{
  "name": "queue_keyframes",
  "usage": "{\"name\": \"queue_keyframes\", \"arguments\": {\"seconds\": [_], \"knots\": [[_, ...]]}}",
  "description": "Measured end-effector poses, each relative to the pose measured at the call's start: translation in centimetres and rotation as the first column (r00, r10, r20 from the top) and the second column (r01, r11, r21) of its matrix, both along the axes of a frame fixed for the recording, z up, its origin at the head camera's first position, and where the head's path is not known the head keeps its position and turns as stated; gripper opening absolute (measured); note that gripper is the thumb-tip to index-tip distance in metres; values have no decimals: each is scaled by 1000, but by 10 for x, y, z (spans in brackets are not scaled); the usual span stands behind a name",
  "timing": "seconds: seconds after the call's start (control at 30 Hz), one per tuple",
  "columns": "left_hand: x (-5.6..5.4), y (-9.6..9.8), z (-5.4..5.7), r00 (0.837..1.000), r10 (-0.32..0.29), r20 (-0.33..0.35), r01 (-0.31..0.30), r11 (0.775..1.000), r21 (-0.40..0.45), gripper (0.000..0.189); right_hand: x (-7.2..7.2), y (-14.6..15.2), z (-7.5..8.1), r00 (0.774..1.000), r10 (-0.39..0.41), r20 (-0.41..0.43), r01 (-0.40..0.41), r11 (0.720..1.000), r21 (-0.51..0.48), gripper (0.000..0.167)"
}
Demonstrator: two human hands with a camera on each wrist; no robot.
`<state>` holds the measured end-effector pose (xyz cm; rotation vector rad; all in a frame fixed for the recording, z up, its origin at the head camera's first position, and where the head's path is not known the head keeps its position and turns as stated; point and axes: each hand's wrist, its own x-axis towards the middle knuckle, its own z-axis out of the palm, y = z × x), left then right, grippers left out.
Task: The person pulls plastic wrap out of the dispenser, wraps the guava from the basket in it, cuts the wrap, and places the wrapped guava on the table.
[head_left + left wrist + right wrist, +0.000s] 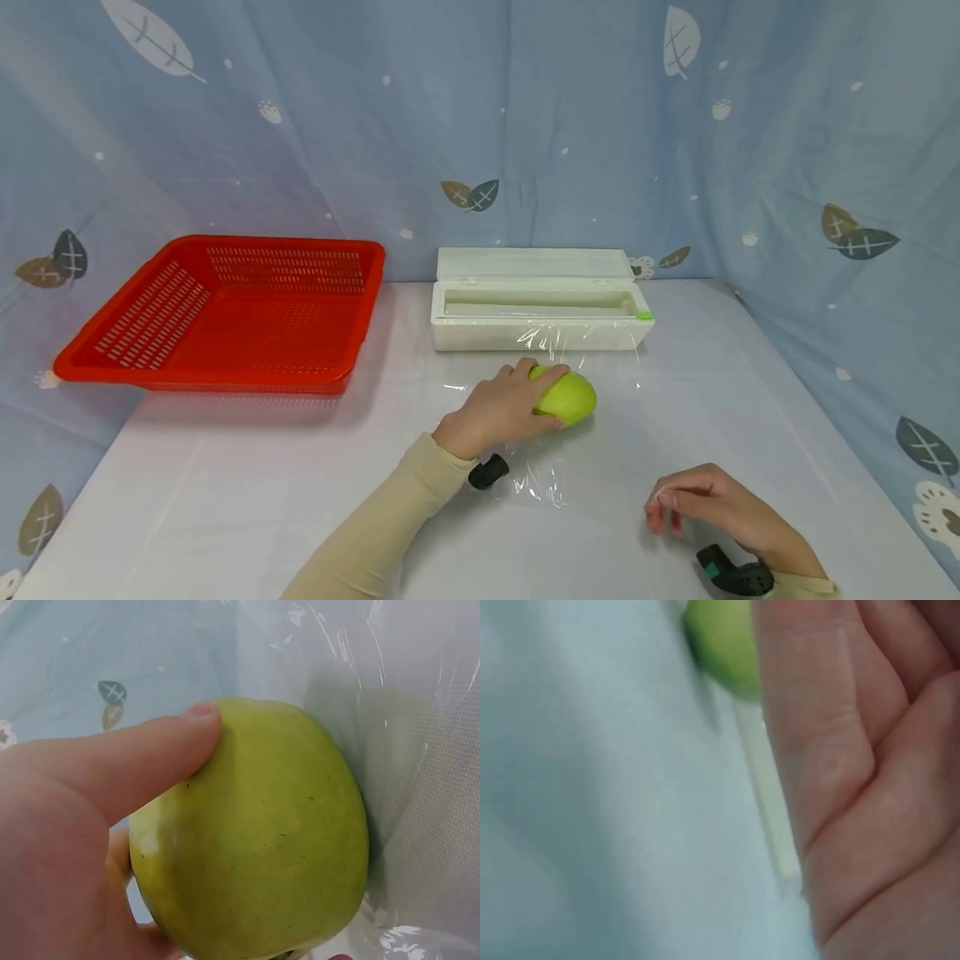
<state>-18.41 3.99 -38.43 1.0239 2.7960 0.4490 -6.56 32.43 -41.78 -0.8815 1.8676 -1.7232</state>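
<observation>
My left hand grips a green apple from its left side, thumb near and fingers over the far side. In the left wrist view the apple fills the middle, with the thumb pressed along it. Beneath it a sheet of clear cling film stretches over the table, its folds catching the light. Behind stands a white cling film dispenser with its lid raised. Off to the right, my right hand hangs over the table, fingers loosely curled and holding nothing.
A red plastic basket with slotted sides sits at the back left. The dispenser has a green slider at its right end. A blue leaf-patterned curtain borders the white table behind and at the sides.
</observation>
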Motion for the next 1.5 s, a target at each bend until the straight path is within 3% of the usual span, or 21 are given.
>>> {"name": "queue_keyframes", "arguments": {"seconds": [0.33,0.7,1.13,1.5], "knots": [[0,4,-2,1000,-11,23,11,1000,-3,69,-19,-22,28,995,30,-91,-30,1000,8,38],[-1,3,-4,1000,-3,31,4,1000,-7,71,-47,-48,46,984,-89,-152,97,994,41,30],[-3,-1,-3,999,-14,49,14,1000,4,70,-80,-74,51,952,-275,-137,291,950,115,24],[-10,-2,-4,997,-46,61,45,999,21,69,-104,-83,46,935,-344,-91,351,934,71,28]]}}
